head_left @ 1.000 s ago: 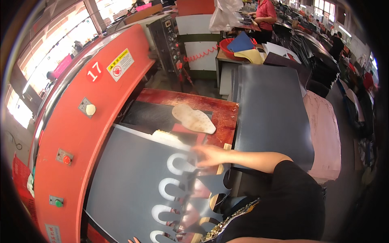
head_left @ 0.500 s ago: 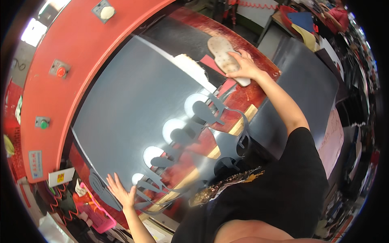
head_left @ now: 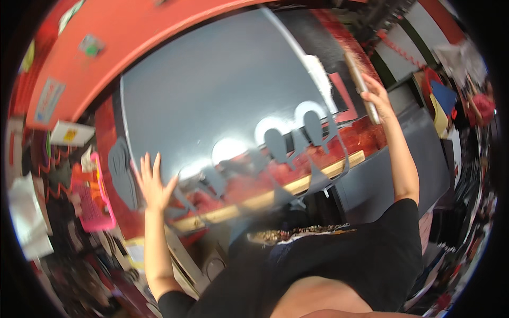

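My right hand [head_left: 377,99] grips the sole-shaped block [head_left: 356,77], on edge, 2 o'clock. My left hand [head_left: 154,183], 9 o'clock, fingers spread; can't tell if it's touching the cut grey sheet [head_left: 201,95]. Risk: loose pinch could drop the block; tugging could rip the sheet.

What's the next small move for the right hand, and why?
Probably ease the sole-shaped block left over the grey sheet and tilt it flatter. The right hand holds it edge-up, beyond the sheet's right edge; the sheet looks uncut past the curved cut-outs along its near side. The left hand is spread at the sheet's near left corner.
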The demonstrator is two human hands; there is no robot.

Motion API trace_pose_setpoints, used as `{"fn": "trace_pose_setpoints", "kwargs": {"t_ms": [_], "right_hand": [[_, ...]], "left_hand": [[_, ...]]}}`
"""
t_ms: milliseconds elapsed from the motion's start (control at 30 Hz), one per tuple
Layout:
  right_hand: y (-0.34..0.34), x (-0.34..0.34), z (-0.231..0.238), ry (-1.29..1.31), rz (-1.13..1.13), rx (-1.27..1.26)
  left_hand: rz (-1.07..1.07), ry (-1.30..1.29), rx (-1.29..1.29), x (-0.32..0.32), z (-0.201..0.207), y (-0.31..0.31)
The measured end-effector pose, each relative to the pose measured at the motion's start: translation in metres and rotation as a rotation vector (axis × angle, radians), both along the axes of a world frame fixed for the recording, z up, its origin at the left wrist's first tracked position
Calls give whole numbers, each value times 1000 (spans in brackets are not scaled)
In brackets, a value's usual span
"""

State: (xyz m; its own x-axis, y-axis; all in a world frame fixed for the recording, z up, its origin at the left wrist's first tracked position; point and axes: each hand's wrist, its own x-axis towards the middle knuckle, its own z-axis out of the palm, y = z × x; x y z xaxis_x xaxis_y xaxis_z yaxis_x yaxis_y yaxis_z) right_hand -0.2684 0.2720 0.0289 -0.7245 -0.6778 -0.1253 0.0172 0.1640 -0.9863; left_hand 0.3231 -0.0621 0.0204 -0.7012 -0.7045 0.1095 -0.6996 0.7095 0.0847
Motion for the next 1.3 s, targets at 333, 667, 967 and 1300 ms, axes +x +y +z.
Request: {"fn": "trace_pose_setpoints", "kwargs": {"t_ms": [333, 667, 967, 1300], "right_hand": [[-185, 235, 63, -77, 299, -392], [-320, 418, 51, 208, 392, -153], [-360, 471, 18, 813, 323, 260], [-362, 474, 5, 925, 331, 255]], "left_hand": [[0, 560, 268, 10, 13, -4], [-65, 711, 58, 52, -17, -20], [17, 745, 38, 55, -17, -20], [180, 753, 344, 74, 2, 4]]}}
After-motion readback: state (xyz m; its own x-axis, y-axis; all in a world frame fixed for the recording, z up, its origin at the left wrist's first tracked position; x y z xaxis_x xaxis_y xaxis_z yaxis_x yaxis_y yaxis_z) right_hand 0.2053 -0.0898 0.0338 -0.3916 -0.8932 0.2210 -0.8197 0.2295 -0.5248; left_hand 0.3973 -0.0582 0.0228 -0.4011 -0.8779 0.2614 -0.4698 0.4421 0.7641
